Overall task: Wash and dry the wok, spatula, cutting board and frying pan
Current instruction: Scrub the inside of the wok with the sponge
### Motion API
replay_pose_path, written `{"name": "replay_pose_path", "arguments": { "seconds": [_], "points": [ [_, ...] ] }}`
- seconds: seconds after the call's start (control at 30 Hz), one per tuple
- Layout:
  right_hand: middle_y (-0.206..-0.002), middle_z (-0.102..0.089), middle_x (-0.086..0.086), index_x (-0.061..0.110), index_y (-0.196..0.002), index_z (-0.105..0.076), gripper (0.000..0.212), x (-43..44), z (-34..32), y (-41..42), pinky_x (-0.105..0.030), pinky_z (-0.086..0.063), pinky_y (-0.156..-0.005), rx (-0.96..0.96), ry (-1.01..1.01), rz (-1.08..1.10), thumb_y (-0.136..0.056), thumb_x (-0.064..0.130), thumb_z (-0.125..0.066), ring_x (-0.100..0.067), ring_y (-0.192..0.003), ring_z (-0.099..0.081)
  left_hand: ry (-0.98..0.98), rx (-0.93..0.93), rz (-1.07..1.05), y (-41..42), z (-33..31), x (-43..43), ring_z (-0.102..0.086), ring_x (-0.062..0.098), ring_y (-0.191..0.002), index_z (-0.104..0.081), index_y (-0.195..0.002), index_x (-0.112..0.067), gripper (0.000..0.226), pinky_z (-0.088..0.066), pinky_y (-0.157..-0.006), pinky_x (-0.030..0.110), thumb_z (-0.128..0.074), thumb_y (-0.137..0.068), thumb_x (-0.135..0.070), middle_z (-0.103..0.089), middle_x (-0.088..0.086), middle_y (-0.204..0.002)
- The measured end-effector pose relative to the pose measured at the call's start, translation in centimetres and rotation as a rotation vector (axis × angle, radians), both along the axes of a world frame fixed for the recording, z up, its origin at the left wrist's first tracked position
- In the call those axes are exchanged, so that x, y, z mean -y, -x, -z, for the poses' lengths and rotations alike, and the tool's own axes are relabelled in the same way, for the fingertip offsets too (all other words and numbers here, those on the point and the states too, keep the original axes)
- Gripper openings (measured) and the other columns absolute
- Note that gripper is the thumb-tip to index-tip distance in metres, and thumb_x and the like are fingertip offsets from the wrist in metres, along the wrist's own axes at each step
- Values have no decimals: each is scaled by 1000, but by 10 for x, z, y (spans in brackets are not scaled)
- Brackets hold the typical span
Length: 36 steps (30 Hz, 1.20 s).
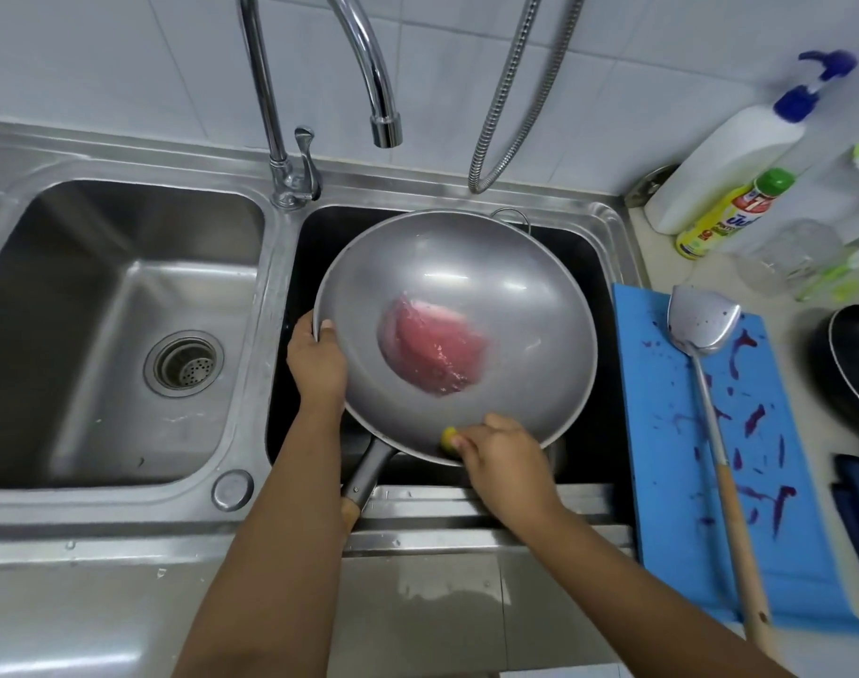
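While left hand (317,367) grips one wok (471,259) | right hand (505,457) pinches one sponge (448,437)

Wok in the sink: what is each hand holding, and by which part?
The left hand grips the wok by its left rim, not its handle. The right hand pinches a yellow sponge against the near rim.

You are at a home kitchen sink. A stainless-steel double sink (124,154) sits under a gooseneck tap (364,56) and spray hose (508,115), backed by a white tiled wall (124,56). A wok (466,266) fills the right basin. On the counter (655,252) to the right are a white pump bottle (726,163), a yellow dish-soap bottle (721,222), a blue cutting board (672,506) and a black frying pan (853,364).
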State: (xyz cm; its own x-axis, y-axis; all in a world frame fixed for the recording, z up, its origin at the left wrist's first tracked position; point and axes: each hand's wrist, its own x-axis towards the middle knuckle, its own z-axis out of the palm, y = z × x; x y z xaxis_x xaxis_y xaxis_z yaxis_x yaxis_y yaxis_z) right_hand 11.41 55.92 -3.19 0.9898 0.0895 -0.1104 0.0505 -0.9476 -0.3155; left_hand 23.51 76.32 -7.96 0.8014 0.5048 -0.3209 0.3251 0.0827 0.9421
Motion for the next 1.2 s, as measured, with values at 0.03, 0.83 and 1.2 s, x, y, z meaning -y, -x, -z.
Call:
{"name": "replay_pose_path", "arguments": {
  "seconds": [0.03,0.83,1.2],
  "points": [
    [-73,-57,-4,19,-79,-74,19,7,0,0,-30,-44,-58,9,0,-11,-91,31,-64,-26,-74,-58,-1,-2,2,0,0,0,-62,16,-93,-59,-127,-12,29,-50,-81,26,-46,-101,-19,-65,4,-108],
    [-130,-59,22,43,-122,-62,37,2,0,0,-34,-38,-91,-196,68,-20,-94,49,-40,-22,-111,-51,-85,14,32,-4,-1,-2,-61,17,-95,-57,-128,-14,30,-48,-80,25,-46,-100,-18,-63,3,-108],
    [-155,-33,-2,35,-142,-42,41,48,25,-73,-44,-32,-113,-424,336,-194,-102,39,-35,-35,-131,-44,-81,7,31,-7,-3,-2,-62,15,-93,-59,-127,-12,30,-47,-74,18,-46,-100,-17,-65,5,-110]
  ]
}}
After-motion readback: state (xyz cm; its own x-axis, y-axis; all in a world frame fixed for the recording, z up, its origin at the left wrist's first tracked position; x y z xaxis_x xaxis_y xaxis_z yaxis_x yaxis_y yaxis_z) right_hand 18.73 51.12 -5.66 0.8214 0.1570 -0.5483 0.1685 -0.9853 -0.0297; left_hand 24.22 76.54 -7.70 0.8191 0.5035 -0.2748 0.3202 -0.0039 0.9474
